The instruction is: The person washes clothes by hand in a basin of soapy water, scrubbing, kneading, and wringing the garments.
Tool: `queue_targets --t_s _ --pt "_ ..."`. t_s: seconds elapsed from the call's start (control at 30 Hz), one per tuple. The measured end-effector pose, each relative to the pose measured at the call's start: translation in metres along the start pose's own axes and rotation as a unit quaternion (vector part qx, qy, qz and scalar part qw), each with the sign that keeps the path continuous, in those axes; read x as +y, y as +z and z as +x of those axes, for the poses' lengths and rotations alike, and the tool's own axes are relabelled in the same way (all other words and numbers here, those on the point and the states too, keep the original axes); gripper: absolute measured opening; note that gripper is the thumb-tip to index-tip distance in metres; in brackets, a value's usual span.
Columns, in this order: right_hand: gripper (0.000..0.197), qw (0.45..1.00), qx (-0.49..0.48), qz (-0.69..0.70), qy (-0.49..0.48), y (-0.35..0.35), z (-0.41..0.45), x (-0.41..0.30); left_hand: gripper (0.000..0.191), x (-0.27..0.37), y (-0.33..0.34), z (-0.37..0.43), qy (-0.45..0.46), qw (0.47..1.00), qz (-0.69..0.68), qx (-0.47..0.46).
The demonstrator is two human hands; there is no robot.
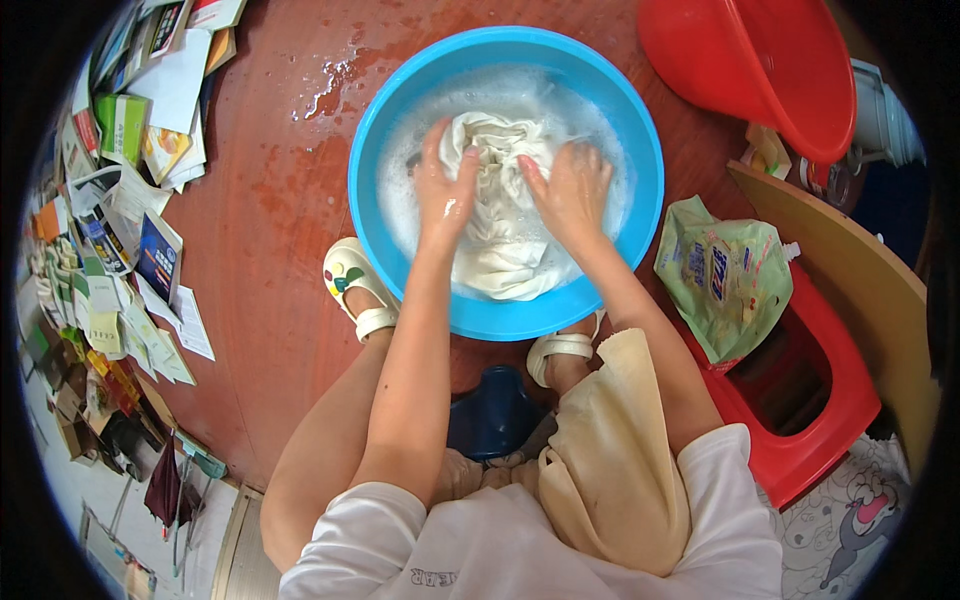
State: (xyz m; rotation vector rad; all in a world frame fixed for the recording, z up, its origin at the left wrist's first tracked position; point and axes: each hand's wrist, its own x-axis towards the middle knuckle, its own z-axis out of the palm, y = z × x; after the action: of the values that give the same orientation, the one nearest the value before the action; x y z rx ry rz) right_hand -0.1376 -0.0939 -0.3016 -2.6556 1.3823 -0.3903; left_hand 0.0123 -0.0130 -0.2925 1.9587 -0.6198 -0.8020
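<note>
A round blue plastic basin (506, 324) full of sudsy water stands on the floor between my feet. In it lies a soaked white cloth (499, 210), bunched up and partly under the foam. My left hand (448, 184) grips the cloth's left side, its thumb pressed on top and its fingers reaching down behind the fabric. Opposite it, my right hand (571, 191) holds the right side, with the thumb towards the middle and the fingertips partly hidden by suds. A raised fold of cloth bunches up between both thumbs.
Stacked books and papers (142, 225) line the left side. On the right, a green detergent refill pouch (724, 277) rests on a red plastic stool (840, 375), beside a wooden panel (847, 240). A red basin (750, 67) leans at upper right. Water wets the reddish-brown floor (277, 187).
</note>
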Motion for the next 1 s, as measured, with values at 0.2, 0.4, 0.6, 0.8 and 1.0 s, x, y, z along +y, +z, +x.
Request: queue_targets --t_s 0.2,0.4,0.6,0.8,1.0 --pt "0.035 0.923 -0.353 0.077 0.136 0.045 0.036 0.042 0.047 0.011 0.075 -0.020 0.052 0.947 0.304 -0.089" --pt "0.041 0.933 -0.153 0.304 0.116 -0.037 0.024 -0.050 0.040 -0.005 0.022 0.027 -0.329 0.901 -0.263 -0.102" --pt "0.031 0.947 -0.132 0.235 0.175 -0.019 0.080 -0.006 0.046 0.034 0.037 -0.017 -0.257 0.892 -0.353 -0.115" --pt "0.031 0.915 -0.085 0.383 0.096 -0.045 0.020 -0.051 0.029 0.014 0.014 -0.010 -0.281 0.848 -0.442 -0.081" --pt "0.026 0.937 -0.109 0.288 0.167 -0.029 0.055 -0.017 0.029 0.023 0.032 -0.031 -0.287 0.858 -0.410 -0.118"
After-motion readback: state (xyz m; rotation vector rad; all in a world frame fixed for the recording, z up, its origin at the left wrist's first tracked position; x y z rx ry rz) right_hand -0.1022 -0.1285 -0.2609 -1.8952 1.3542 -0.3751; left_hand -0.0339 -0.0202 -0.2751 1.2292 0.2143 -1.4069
